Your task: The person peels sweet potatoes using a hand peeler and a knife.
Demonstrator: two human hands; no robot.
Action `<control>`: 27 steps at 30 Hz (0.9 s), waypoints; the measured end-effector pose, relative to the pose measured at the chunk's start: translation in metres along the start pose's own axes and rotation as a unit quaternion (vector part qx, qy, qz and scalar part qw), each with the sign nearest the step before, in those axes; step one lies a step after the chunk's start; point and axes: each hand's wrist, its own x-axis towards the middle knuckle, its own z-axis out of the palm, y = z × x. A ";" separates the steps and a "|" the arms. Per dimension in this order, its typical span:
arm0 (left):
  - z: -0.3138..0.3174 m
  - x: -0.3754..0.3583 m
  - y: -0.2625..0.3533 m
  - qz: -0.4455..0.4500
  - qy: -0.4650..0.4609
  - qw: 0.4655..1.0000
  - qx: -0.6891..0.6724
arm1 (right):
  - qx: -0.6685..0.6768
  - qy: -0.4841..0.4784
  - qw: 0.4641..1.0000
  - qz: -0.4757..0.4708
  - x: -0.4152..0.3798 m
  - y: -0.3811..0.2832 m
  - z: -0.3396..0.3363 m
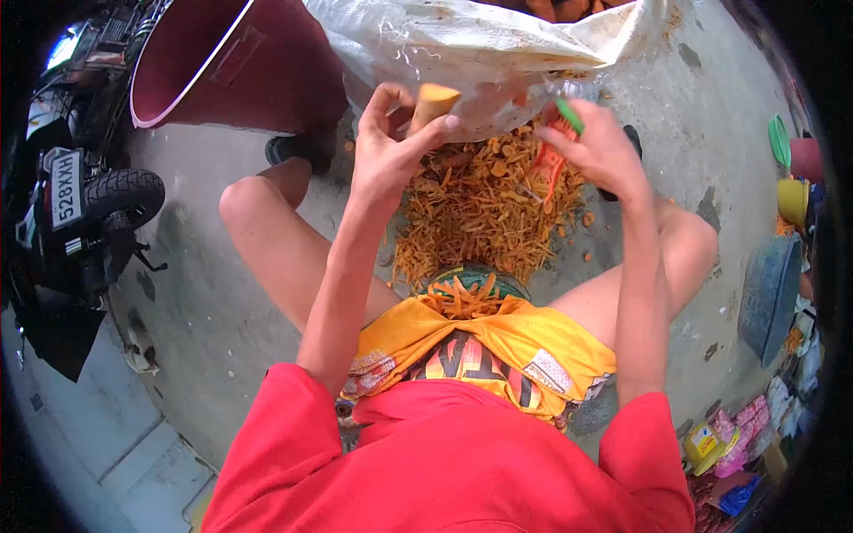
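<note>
My left hand [391, 133] is closed around a cut root vegetable [433, 103], which looks like a thick carrot with its orange-yellow cut face up. To the right, my right hand [597, 147] is closed on a peeler [558, 133] with green and orange-red parts, smeared by motion. It is apart from the root. Under both hands lies a heap of brown-orange peelings [471, 209] on the floor. Between my legs, orange strips [464, 299] rest on a dark green round container [511, 282], mostly hidden by my yellow shorts.
A white sack [480, 44] with orange-brown pieces stands ahead. A large maroon tub [240, 80] is at its left. A motorcycle [89, 213] stands far left. On the right are a blue-grey basin [771, 289], a yellow bowl [793, 201] and bagged goods [751, 426].
</note>
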 end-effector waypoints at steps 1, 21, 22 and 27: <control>0.009 -0.003 0.008 -0.021 -0.011 0.998 -0.053 | 0.161 0.061 0.985 -0.028 -0.003 -0.004 -0.004; 0.006 -0.003 0.010 -0.075 -0.204 0.930 -0.295 | 0.527 0.237 0.805 -0.131 0.021 -0.023 0.020; 0.007 -0.003 0.013 -0.072 -0.210 0.933 -0.283 | 0.517 0.244 0.809 -0.134 0.020 -0.024 0.020; 0.015 -0.002 0.009 -0.053 -0.248 0.950 -0.184 | 0.582 0.210 0.771 -0.153 0.008 -0.050 0.015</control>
